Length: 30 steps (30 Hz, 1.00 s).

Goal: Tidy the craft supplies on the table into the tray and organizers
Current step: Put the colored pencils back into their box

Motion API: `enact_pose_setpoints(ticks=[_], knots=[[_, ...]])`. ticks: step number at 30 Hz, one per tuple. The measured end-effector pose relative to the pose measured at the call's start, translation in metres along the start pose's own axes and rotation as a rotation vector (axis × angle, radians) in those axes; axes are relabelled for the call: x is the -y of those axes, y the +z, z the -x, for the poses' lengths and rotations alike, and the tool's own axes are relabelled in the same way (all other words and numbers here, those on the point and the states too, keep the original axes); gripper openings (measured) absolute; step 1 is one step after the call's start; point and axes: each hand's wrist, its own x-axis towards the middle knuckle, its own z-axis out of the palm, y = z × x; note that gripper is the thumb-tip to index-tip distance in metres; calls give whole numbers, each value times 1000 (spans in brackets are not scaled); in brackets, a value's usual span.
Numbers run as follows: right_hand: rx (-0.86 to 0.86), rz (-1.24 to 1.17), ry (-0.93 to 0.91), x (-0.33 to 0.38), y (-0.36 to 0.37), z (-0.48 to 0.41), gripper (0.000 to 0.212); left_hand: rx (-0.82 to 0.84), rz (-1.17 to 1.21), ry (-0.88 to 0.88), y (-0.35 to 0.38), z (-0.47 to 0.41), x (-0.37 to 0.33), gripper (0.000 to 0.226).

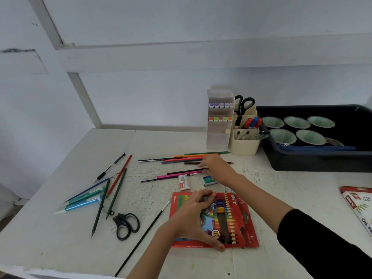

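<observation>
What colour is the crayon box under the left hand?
The crayon box is mainly red; head view shows it.

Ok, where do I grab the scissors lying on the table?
Take the scissors by the handle loops, coming from above on the near-right side: they lie flat and closed, loops nearest you, blades pointing away to the left.

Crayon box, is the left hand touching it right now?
Touching. The head view shows the left hand spanning the crayon box, thumb pressed on its near edge and fingertips on its far edge.
</observation>
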Motion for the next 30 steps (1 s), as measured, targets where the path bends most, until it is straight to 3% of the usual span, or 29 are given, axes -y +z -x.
enact_pose_setpoints(ticks=[4,11,24,30], knots=[[29,69,-13,0,5,-5,30,-4,5,-4,0,0,0,121],[92,-133,134,-12,-5,2,28,8,11,-21,1,1,2,123],[-100,-229,361,-53,-33,72,15,29,-40,-18,0,0,0,123],[-89,-236,433,-76,-39,131,16,40,-47,-21,-1,0,-1,125]])
